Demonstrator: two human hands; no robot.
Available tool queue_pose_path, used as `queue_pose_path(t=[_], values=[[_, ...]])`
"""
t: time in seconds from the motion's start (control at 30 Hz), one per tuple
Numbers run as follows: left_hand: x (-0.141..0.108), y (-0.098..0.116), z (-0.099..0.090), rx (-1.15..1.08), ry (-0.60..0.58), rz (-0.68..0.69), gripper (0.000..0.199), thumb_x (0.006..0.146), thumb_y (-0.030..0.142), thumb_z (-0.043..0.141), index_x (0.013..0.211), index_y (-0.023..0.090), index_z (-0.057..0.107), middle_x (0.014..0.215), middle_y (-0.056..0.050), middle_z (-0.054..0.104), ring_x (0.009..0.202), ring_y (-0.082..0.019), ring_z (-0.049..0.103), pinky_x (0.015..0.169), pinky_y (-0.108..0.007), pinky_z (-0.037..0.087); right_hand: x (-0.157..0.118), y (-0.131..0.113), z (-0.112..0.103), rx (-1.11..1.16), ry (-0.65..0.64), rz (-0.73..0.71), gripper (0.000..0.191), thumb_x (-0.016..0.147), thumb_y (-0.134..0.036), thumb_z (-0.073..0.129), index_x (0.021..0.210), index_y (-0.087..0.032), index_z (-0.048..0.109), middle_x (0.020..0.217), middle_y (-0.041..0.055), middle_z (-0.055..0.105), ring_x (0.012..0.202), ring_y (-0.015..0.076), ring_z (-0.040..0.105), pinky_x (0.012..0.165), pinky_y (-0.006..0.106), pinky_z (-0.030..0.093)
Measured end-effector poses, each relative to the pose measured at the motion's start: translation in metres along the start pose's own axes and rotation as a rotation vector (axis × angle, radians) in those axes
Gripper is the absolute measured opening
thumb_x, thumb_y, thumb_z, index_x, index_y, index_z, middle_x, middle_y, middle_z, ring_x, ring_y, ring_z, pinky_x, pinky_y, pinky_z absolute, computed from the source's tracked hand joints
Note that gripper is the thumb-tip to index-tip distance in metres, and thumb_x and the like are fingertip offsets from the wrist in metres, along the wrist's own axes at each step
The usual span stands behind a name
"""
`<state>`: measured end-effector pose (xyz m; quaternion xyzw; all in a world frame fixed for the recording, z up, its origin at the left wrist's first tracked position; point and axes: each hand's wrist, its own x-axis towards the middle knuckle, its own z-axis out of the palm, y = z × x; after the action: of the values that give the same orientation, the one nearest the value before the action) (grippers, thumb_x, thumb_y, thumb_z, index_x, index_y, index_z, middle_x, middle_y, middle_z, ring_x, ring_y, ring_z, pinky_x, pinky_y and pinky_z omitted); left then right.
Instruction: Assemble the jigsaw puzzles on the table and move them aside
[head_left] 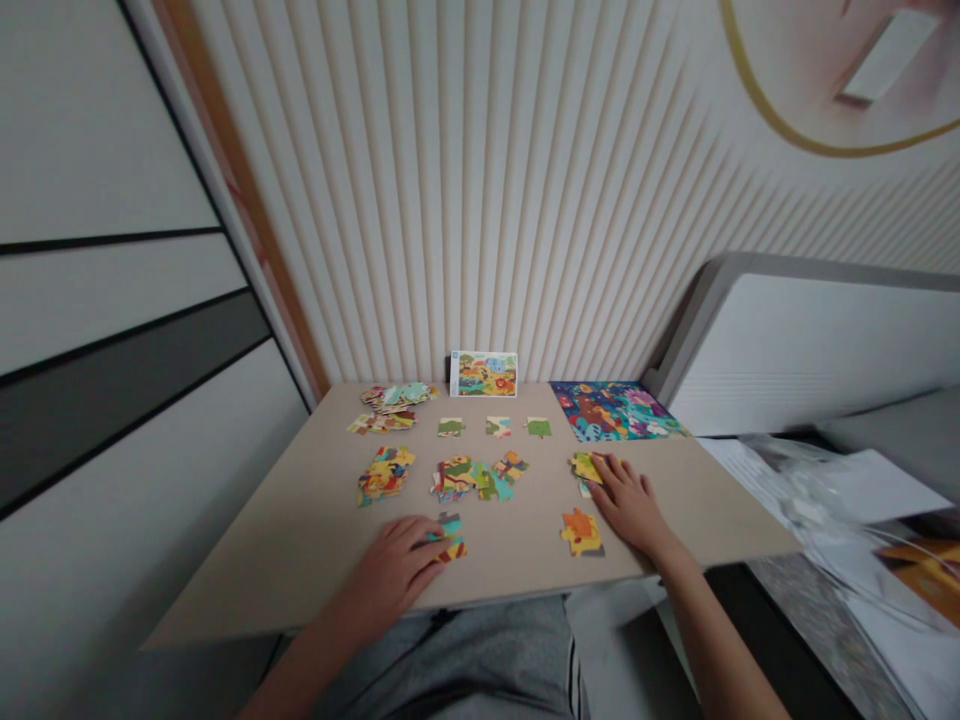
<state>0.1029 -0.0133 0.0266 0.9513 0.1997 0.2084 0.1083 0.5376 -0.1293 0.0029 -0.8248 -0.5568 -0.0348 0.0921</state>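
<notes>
Left fingers (429,552) on left side of puzzle piece (454,544)

A pale, vertically ribbed wall (465,180) rises behind the beige bench (285,560), with a brown trim strip (232,180) slanting down its left side, next to white panels (90,130) crossed by dark bands. At upper right, a curved gold rim (825,150) borders a pinkish area on the wall; below it stands a light panel (825,350) with a grey edge, under soft, rather dim light.
</notes>
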Motion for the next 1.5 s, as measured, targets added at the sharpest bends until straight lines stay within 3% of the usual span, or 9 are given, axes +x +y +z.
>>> queue_pose_path(t=[0.17, 0.3, 0.4, 0.53, 0.7, 0.93, 1.13, 1.33, 1.5], values=[[-0.006, -0.003, -0.004, -0.064, -0.021, -0.016, 0.026, 0.098, 0.025, 0.057, 0.12, 0.032, 0.069, 0.127, -0.004, 0.065, 0.12, -0.022, 0.058, 0.106, -0.041, 0.046, -0.004, 0.001, -0.003, 0.093, 0.158, 0.02, 0.06, 0.101, -0.053, 0.034, 0.154, -0.026, 0.041, 0.162, 0.0133, 0.035, 0.148, 0.0368, 0.032, 0.116, 0.063, 0.027], [-0.009, 0.007, -0.003, -0.036, 0.039, -0.075, 0.026, 0.096, 0.024, 0.059, 0.12, 0.029, 0.069, 0.126, -0.006, 0.065, 0.12, -0.024, 0.057, 0.106, -0.043, 0.046, -0.032, -0.008, -0.009, 0.338, 0.303, -0.088, 0.05, 0.101, -0.05, 0.038, 0.137, -0.024, 0.062, 0.143, 0.0136, 0.057, 0.133, 0.0302, 0.052, 0.112, 0.05, 0.041], [-0.009, 0.011, -0.001, -0.014, 0.085, -0.11, 0.031, 0.093, 0.023, 0.061, 0.124, 0.027, 0.066, 0.126, -0.007, 0.064, 0.12, -0.024, 0.057, 0.106, -0.043, 0.046, -0.063, -0.023, -0.008, 0.435, 0.239, -0.167, 0.039, 0.098, -0.051, 0.046, 0.119, -0.03, 0.072, 0.131, 0.0106, 0.066, 0.122, 0.0303, 0.06, 0.105, 0.049, 0.049], [-0.009, 0.01, 0.0, 0.001, 0.075, -0.074, 0.026, 0.094, 0.023, 0.06, 0.119, 0.027, 0.069, 0.122, -0.006, 0.066, 0.116, -0.024, 0.059, 0.104, -0.043, 0.047, -0.086, -0.041, -0.006, 0.31, 0.191, -0.193, 0.036, 0.096, -0.052, 0.051, 0.12, -0.037, 0.072, 0.133, 0.0069, 0.066, 0.125, 0.0329, 0.058, 0.103, 0.053, 0.048], [-0.008, 0.008, -0.001, 0.001, 0.065, -0.048, 0.026, 0.095, 0.023, 0.059, 0.118, 0.028, 0.07, 0.121, -0.005, 0.067, 0.115, -0.023, 0.06, 0.102, -0.042, 0.048, -0.084, -0.048, -0.01, 0.235, 0.183, -0.245, 0.034, 0.099, -0.049, 0.05, 0.124, -0.039, 0.07, 0.134, 0.0036, 0.066, 0.125, 0.0305, 0.058, 0.099, 0.051, 0.048], [-0.009, 0.008, -0.002, -0.001, 0.073, -0.041, 0.025, 0.095, 0.023, 0.059, 0.118, 0.028, 0.07, 0.121, -0.006, 0.067, 0.115, -0.024, 0.06, 0.102, -0.043, 0.048, -0.087, -0.069, -0.008, 0.22, 0.284, -0.246, 0.028, 0.098, -0.041, 0.055, 0.121, -0.036, 0.071, 0.13, 0.0027, 0.068, 0.12, 0.0273, 0.06, 0.095, 0.046, 0.048], [-0.008, 0.01, -0.002, 0.005, 0.066, -0.043, 0.026, 0.096, 0.023, 0.059, 0.119, 0.027, 0.069, 0.12, -0.007, 0.067, 0.115, -0.024, 0.059, 0.102, -0.042, 0.047, -0.09, -0.072, -0.001, 0.26, 0.291, -0.228, 0.028, 0.097, -0.043, 0.058, 0.121, -0.036, 0.071, 0.131, 0.0042, 0.066, 0.121, 0.0289, 0.06, 0.097, 0.048, 0.048], [-0.009, 0.013, -0.002, 0.003, 0.063, -0.083, 0.023, 0.095, 0.027, 0.062, 0.118, 0.026, 0.067, 0.123, -0.006, 0.065, 0.117, -0.024, 0.057, 0.104, -0.044, 0.046, -0.084, -0.058, -0.005, 0.48, 0.331, -0.175, 0.037, 0.096, -0.044, 0.06, 0.129, -0.031, 0.068, 0.144, 0.0093, 0.055, 0.124, 0.0293, 0.059, 0.103, 0.047, 0.049], [-0.009, 0.016, -0.002, 0.006, 0.072, -0.137, 0.018, 0.097, 0.027, 0.059, 0.113, 0.025, 0.068, 0.117, -0.006, 0.066, 0.113, -0.023, 0.058, 0.102, -0.043, 0.046, -0.049, -0.048, -0.021, 0.665, 0.524, -0.13, 0.024, 0.097, -0.038, 0.058, 0.104, -0.024, 0.076, 0.121, 0.0109, 0.069, 0.114, 0.0271, 0.064, 0.103, 0.045, 0.049]])
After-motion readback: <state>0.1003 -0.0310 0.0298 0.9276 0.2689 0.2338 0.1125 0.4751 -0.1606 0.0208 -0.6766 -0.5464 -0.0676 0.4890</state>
